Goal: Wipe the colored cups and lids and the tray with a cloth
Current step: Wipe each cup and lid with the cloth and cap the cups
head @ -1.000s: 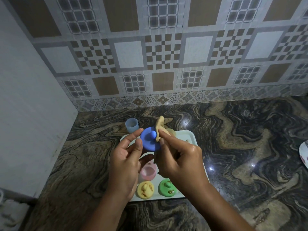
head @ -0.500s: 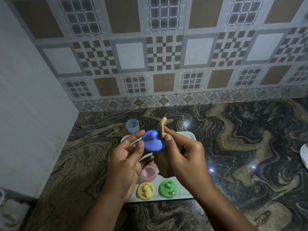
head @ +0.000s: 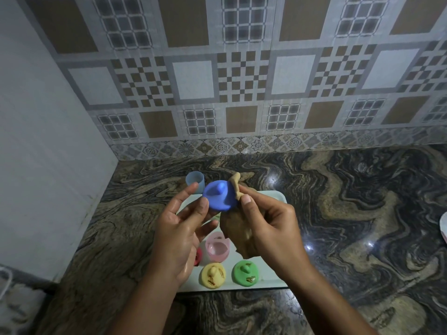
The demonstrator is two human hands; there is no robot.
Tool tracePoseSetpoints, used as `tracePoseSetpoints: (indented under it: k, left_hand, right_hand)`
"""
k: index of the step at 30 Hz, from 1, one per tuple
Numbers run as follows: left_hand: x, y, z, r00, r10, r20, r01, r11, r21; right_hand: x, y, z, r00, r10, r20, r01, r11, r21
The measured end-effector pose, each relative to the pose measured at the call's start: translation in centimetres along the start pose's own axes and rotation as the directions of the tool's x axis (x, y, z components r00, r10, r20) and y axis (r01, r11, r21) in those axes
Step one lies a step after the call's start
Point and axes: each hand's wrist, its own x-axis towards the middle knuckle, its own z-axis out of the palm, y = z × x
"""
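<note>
Three knobbed lids are visible: a blue lid (head: 219,195), a yellow lid (head: 213,275) and a green lid (head: 245,272). There are two cups, a pale blue cup (head: 193,181) and a pink cup (head: 217,247). One red piece (head: 198,257) is half hidden, so it could be a cup or a lid. There is one tray (head: 227,287) and one tan cloth (head: 238,234).

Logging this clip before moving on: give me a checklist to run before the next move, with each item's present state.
1. Left hand grip on blue lid: fingertips hold its edge. Ok.
2. Cloth pinched in right hand, touching the lid's edge. Ok.
3. Blue lid clean: top looks clean, underside hidden. Cannot tell.
4. Bare spot on tray for setting it down: right of green lid. Ok.
5. Yellow lid and green lid clean: brown bits on both. Not ok.
</note>
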Motion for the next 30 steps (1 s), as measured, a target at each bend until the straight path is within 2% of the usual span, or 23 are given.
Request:
tracePoseSetpoints:
  k: [5, 10, 18, 21, 24, 26, 30]
  left_hand:
    - [-0.4, -0.5, -0.1, 0.996, 0.062, 0.061, -0.074, 0.973, 0.221]
    - [0.4, -1.2, -0.3, 0.978, 0.209, 0.027, -0.194, 0.844, 0.5]
    - [2.1, -1.4, -1.3, 0.962, 0.265, 0.068, -0.245, 0.726, 0.642]
    - [3.5, -1.0, -2.4, 0.923, 0.374, 0.088, -0.325, 0.637, 0.699]
    - [6.2, -0.4, -3.8, 0.867, 0.487, 0.103, -0.373, 0.498, 0.783]
    - [8.5, -0.3, -4.7, 0.852, 0.51, 0.118, -0.367, 0.422, 0.829]
    - [13.0, 0.1, -6.0, 0.882, 0.455, 0.123, -0.288, 0.313, 0.905]
  right_hand:
    - [0.0, 0.3, -0.1, 1.0, -0.011, 0.003, 0.011, 1.0, -0.024]
    - [0.3, 1.6, 0.2, 1.0, -0.007, 0.002, 0.007, 0.997, -0.077]
    - [1.4, 2.0, 0.6, 0.996, -0.018, 0.085, 0.028, 0.992, -0.123]
    - [2.4, 1.7, 0.6, 0.993, -0.083, 0.089, 0.101, 0.971, -0.216]
    - [4.5, 1.3, 1.4, 0.965, -0.244, 0.093, 0.261, 0.877, -0.405]
    - [6.5, 1.7, 2.5, 0.915, -0.382, 0.131, 0.394, 0.775, -0.494]
    - [11.8, 5.1, 5.4, 0.846, -0.438, 0.305, 0.527, 0.598, -0.604]
